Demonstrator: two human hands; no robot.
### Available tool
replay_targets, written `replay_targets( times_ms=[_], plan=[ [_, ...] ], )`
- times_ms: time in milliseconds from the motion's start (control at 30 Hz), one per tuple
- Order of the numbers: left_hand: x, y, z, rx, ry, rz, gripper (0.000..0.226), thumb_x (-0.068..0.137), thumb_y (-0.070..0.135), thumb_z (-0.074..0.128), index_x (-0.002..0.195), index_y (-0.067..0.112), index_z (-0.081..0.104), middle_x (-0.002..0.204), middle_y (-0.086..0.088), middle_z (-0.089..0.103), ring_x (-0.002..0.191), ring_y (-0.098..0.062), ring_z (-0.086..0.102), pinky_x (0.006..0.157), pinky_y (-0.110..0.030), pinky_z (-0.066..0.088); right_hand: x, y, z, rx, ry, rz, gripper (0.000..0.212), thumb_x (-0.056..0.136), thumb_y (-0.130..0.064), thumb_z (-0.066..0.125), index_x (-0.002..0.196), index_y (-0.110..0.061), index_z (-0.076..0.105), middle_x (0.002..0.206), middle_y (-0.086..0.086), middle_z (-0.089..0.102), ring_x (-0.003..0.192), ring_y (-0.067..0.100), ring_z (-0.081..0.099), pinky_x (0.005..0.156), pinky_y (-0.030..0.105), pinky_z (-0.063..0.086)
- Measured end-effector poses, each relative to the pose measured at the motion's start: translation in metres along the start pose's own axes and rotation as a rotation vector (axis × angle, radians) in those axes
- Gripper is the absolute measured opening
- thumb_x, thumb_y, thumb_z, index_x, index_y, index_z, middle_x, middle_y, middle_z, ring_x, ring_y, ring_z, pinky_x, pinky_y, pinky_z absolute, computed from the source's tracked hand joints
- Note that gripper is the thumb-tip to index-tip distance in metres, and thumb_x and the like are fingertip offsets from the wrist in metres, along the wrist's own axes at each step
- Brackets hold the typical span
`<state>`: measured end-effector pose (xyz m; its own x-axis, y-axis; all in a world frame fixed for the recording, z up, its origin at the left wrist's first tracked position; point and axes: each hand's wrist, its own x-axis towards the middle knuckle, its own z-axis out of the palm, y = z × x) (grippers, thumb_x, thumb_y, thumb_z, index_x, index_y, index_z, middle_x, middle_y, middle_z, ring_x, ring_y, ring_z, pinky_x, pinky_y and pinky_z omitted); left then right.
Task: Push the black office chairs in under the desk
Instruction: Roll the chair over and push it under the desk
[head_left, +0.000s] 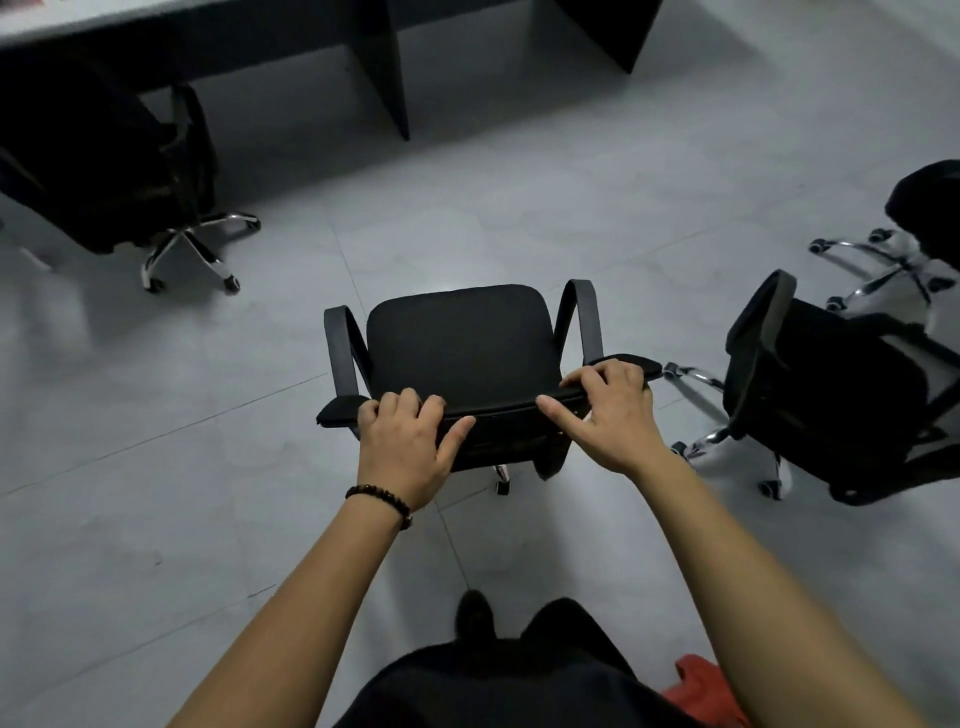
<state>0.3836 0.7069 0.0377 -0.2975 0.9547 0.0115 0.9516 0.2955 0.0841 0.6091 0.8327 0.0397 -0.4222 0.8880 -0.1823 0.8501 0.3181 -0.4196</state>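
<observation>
We see the middle black office chair (460, 343) out on the open floor, seat facing the bench (218, 31), looped armrests either side, well short of it. A second chair (109, 156) at left is tucked partly under the bench edge, chrome star base showing. A third chair (831, 389) stands at right, turned aside, well clear of the bench.
</observation>
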Motion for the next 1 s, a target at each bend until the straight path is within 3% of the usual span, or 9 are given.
replay_targets(
  times_ms=[400,567,767,1000],
  plan=[
    [0.183,-0.054,0.001,0.015,0.046,-0.193,0.055,0.091,0.064,0.024,0.098,0.024,0.060,0.088,0.002,0.056,0.087,-0.022,0.050,0.082,-0.040,0.029,0.231,-0.043,-0.015,0.019,-0.020,-0.199,0.055,0.080,-0.081,0.039,0.102,-0.033,0.058,0.107,-0.005,0.041,0.115,0.019,0.029,0.100,0.042,0.030],
    [0.248,-0.090,-0.002,-0.002,-0.001,-0.301,0.060,0.090,0.065,0.019,0.107,0.025,0.060,0.102,0.004,0.057,0.100,-0.020,0.048,0.089,-0.040,0.027,0.321,-0.078,-0.018,-0.014,-0.105,-0.303,0.059,0.081,-0.082,0.036,0.105,-0.031,0.056,0.105,-0.004,0.040,0.115,0.021,0.031,0.098,0.041,0.032],
    [0.326,-0.133,-0.010,0.014,-0.042,-0.362,0.063,0.089,0.064,0.015,0.113,0.026,0.058,0.115,0.003,0.055,0.109,-0.022,0.043,0.094,-0.042,0.025,0.408,-0.116,-0.014,-0.002,-0.088,-0.364,0.058,0.084,-0.078,0.039,0.108,-0.028,0.059,0.105,-0.003,0.042,0.113,0.023,0.034,0.094,0.039,0.034],
    [0.417,-0.208,-0.013,0.009,0.025,-0.349,0.059,0.090,0.064,0.019,0.105,0.024,0.061,0.104,0.002,0.057,0.100,-0.022,0.046,0.091,-0.042,0.028,0.507,-0.176,0.003,0.010,0.006,-0.381,0.059,0.083,-0.077,0.041,0.104,-0.026,0.062,0.100,-0.001,0.047,0.108,0.025,0.037,0.088,0.039,0.039]
  ],
)
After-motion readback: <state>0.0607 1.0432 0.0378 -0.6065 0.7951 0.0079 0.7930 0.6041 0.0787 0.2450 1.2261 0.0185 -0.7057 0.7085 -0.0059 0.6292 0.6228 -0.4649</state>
